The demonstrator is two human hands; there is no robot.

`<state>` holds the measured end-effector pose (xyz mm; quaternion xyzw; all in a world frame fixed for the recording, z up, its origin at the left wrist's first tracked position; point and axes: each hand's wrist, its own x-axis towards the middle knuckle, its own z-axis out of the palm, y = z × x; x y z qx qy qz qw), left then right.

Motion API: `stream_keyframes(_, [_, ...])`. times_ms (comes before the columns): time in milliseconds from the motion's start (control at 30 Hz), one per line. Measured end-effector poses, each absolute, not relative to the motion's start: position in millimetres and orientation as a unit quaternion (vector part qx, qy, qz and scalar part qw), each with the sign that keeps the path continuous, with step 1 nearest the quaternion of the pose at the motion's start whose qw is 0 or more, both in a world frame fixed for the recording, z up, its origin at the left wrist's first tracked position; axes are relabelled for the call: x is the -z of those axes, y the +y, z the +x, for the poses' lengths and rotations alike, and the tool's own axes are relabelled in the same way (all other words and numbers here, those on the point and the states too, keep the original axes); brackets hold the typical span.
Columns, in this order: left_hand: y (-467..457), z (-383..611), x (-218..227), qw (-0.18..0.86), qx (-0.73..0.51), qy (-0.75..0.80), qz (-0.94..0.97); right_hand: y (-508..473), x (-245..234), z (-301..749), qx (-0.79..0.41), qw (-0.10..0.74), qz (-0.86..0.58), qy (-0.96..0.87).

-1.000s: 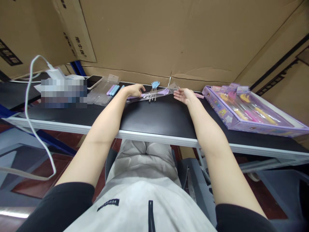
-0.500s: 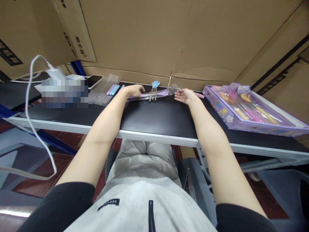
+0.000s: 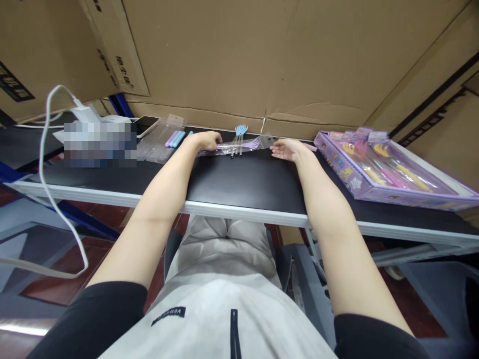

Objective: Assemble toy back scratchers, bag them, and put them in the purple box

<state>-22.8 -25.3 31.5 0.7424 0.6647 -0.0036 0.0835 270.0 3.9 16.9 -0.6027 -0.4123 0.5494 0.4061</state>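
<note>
My left hand (image 3: 209,141) is closed on one end of a clear plastic bag (image 3: 226,148) with a purple back scratcher (image 3: 251,144) inside. The bag lies across the metal rods of several blue-headed back scratchers (image 3: 241,130), whose claws point to the cardboard wall. By the bag's right end, a clear flap with a hole, is my right hand (image 3: 286,149). Its fingers are stretched out to the left, the thumb close to the flap; whether it touches is unclear. A pink piece (image 3: 310,147) shows partly behind this hand.
Purple and blue handles (image 3: 175,139) lie on clear bags (image 3: 153,147) at the left, beside a phone (image 3: 145,125) and a white cable (image 3: 47,149). On the right stands a purple display box (image 3: 359,187) with packaged back scratchers. Cardboard (image 3: 239,60) walls the back of the black table (image 3: 243,182).
The bag with the purple back scratcher has shifted slightly left, and its right-end flap lies flatter. My right hand has moved a little; my left hand keeps its grip.
</note>
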Motion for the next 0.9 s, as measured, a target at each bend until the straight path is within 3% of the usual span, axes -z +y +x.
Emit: stream_keyframes(900, [-31.8,-16.0,-33.5,0.054,0.052,0.672,0.736,-2.9,-18.2,263.1,-0.521,0.37,-0.601,-0.48])
